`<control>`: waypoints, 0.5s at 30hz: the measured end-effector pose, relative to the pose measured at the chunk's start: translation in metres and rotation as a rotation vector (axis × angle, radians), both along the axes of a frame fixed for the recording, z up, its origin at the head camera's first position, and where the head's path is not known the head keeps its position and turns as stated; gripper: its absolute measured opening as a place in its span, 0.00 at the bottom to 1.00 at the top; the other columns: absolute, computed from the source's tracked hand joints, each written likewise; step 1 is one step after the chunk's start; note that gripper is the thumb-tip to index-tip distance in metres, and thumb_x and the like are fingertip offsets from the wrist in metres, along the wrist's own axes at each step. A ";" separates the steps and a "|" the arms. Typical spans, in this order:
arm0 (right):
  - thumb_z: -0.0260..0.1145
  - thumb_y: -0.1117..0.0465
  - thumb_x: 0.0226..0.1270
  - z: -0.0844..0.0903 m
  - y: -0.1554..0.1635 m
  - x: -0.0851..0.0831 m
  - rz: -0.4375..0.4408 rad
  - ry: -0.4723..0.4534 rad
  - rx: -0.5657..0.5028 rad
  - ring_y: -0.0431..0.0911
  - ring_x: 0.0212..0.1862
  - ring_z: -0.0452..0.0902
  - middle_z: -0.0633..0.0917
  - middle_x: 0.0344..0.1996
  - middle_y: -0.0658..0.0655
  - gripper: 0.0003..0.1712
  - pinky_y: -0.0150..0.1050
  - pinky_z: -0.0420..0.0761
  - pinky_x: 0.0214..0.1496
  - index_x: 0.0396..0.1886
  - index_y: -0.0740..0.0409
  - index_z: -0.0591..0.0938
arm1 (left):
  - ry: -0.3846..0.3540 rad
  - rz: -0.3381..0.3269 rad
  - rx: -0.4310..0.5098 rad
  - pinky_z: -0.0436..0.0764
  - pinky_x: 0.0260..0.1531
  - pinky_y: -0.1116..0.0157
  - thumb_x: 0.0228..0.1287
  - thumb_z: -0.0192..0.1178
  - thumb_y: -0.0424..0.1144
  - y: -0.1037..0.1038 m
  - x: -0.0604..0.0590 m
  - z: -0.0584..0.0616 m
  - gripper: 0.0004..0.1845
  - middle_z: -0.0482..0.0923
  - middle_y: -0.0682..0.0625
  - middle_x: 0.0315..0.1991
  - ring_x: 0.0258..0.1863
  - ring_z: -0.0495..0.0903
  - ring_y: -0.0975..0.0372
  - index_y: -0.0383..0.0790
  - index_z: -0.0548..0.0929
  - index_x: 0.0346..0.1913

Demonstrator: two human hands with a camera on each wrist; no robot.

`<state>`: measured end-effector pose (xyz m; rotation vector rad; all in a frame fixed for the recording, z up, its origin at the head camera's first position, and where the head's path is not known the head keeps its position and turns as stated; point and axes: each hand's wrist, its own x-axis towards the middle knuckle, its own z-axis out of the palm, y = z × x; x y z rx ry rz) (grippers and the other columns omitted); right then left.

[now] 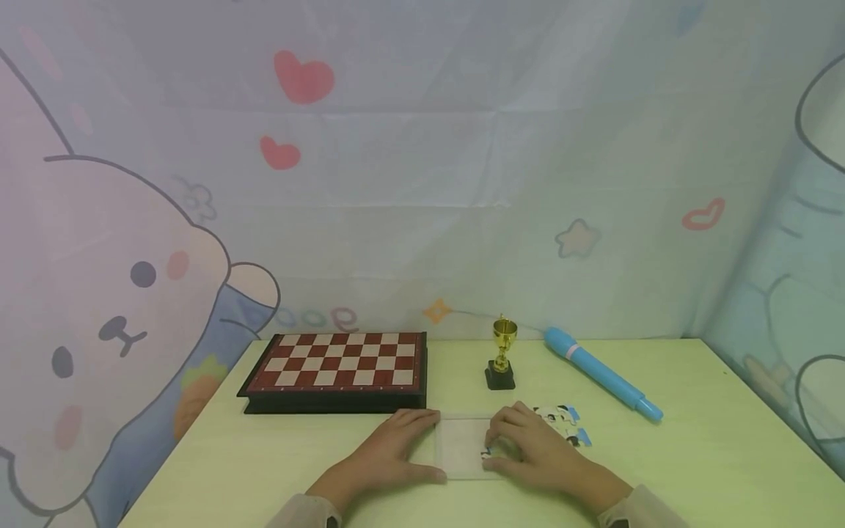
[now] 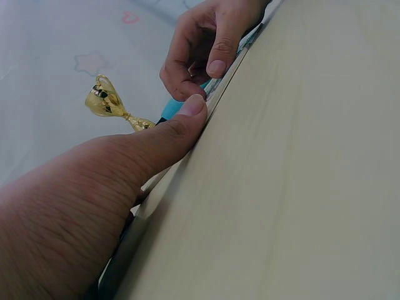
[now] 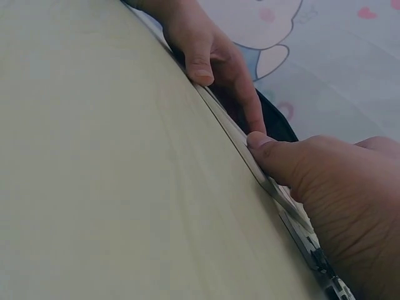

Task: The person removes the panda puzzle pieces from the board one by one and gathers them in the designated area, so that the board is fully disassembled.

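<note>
A flat, whitish rectangular puzzle tray (image 1: 460,438) lies on the table between the two hands. My left hand (image 1: 391,456) rests at its left side, thumb and fingers spread fairly straight along the edge. Over the tray's right side, my right hand (image 1: 538,453) bends its thumb and fingers around a small jigsaw piece (image 1: 486,454) with dark and blue print, partly covered by the fingertips. More jigsaw pieces (image 1: 560,418), blue, white and black, lie just beyond the right hand, which hides some of them. Both wrist views show the tray only edge-on.
A red-and-white chessboard box (image 1: 337,400) stands behind the left hand. Behind the tray is a small gold trophy (image 1: 503,356) on a black base. A blue pen-shaped object (image 1: 604,374) lies at the back right. A printed curtain (image 1: 422,220) closes off the table's far side.
</note>
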<state>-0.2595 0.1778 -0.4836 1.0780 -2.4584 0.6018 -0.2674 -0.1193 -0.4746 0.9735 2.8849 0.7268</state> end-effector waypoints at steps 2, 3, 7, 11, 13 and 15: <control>0.68 0.39 0.60 0.000 0.000 0.000 -0.007 -0.002 0.005 0.30 0.44 0.65 0.76 0.40 0.32 0.11 0.32 0.75 0.45 0.36 0.34 0.80 | 0.009 -0.004 0.001 0.67 0.68 0.47 0.47 0.57 0.77 0.000 0.000 0.000 0.50 0.63 0.60 0.72 0.71 0.63 0.59 0.59 0.62 0.73; 0.68 0.39 0.60 0.000 0.000 0.000 -0.007 0.000 0.004 0.30 0.44 0.65 0.76 0.40 0.32 0.11 0.32 0.75 0.45 0.36 0.34 0.80 | 0.011 -0.006 0.002 0.67 0.68 0.47 0.47 0.57 0.77 0.000 0.000 0.000 0.50 0.63 0.60 0.72 0.71 0.63 0.59 0.59 0.62 0.73; 0.69 0.40 0.59 0.000 0.001 0.000 0.001 0.013 -0.007 0.31 0.43 0.65 0.77 0.40 0.33 0.12 0.32 0.75 0.45 0.37 0.35 0.80 | 0.012 -0.011 0.006 0.67 0.69 0.47 0.48 0.57 0.77 0.000 0.000 0.000 0.50 0.63 0.60 0.72 0.71 0.63 0.59 0.58 0.62 0.73; 0.69 0.41 0.59 0.002 0.000 0.001 0.017 0.019 -0.016 0.31 0.43 0.65 0.77 0.40 0.34 0.12 0.32 0.75 0.44 0.37 0.37 0.80 | 0.013 -0.012 0.006 0.67 0.69 0.47 0.48 0.57 0.77 0.000 0.000 0.000 0.50 0.63 0.60 0.72 0.71 0.63 0.59 0.58 0.62 0.73; 0.69 0.41 0.59 0.002 0.000 0.002 0.021 0.015 -0.018 0.32 0.43 0.65 0.77 0.40 0.34 0.12 0.32 0.75 0.44 0.37 0.37 0.80 | 0.014 -0.011 0.006 0.67 0.69 0.47 0.48 0.57 0.77 -0.001 0.000 -0.001 0.50 0.63 0.60 0.72 0.71 0.63 0.59 0.58 0.62 0.73; 0.69 0.41 0.59 0.002 0.000 0.002 0.019 0.008 -0.019 0.32 0.43 0.66 0.78 0.40 0.35 0.12 0.32 0.75 0.45 0.37 0.37 0.80 | 0.015 -0.012 0.007 0.67 0.69 0.47 0.48 0.57 0.77 -0.001 -0.001 -0.001 0.49 0.62 0.60 0.72 0.71 0.63 0.59 0.59 0.62 0.73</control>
